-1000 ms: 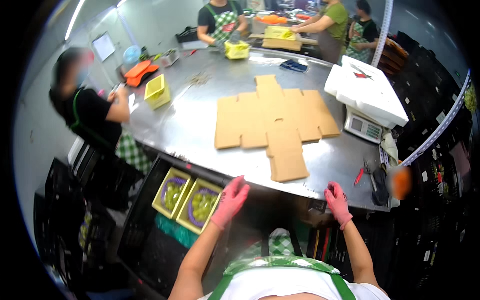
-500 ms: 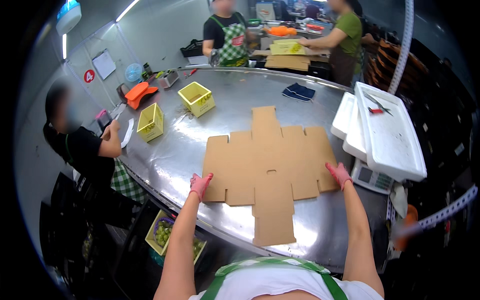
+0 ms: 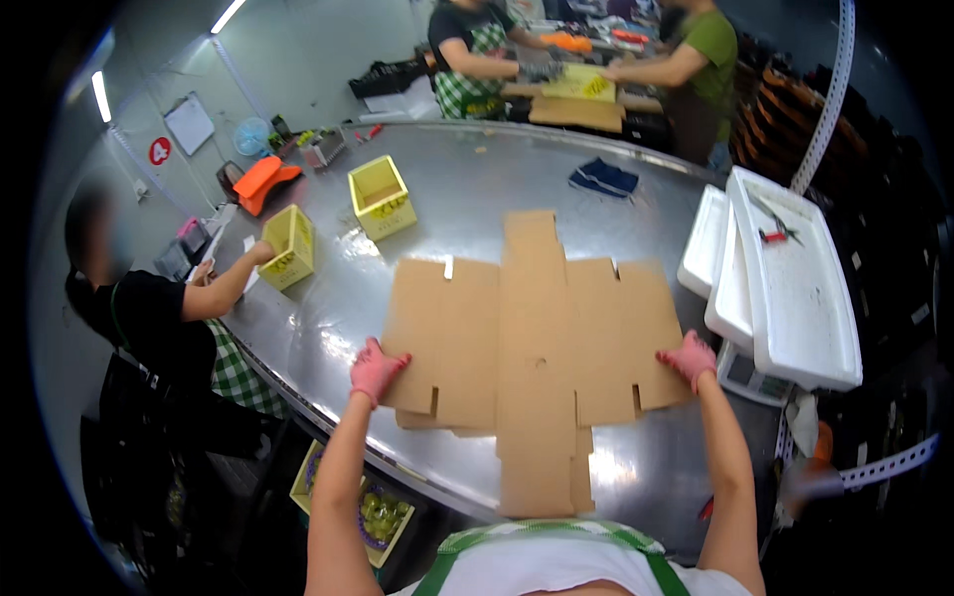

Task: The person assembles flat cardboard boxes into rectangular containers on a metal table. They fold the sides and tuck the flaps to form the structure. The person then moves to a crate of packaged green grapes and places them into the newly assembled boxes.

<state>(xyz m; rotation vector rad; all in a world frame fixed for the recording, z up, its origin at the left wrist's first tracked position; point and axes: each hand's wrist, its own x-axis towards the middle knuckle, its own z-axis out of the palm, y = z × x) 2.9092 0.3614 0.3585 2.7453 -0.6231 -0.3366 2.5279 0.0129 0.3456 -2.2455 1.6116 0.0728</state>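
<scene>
A brown, unfolded cardboard box blank (image 3: 537, 328) with slotted flaps spans the space between my hands, raised a little toward me. Under it, the edges of a second cardboard blank (image 3: 582, 472) show at the near side, lying on the metal table. My left hand (image 3: 377, 372), in a pink glove, grips the blank's left flap, thumb on top and fingers hidden below. On the opposite flap my right hand (image 3: 690, 360), gloved alike, pinches the edge the same way.
Two yellow boxes (image 3: 383, 199) stand at the far left; a person (image 3: 149, 318) reaches into the nearer one. White foam trays (image 3: 810, 288) rest on a scale (image 3: 750, 377) at right. Dark blue cloth (image 3: 603, 178) lies behind. Two people work beyond; grape boxes (image 3: 383, 517) sit below the table edge.
The upper blank has come up off the one beneath, which now peeks out. My hands have spread slightly apart. The person at left has moved a hand into the yellow box.
</scene>
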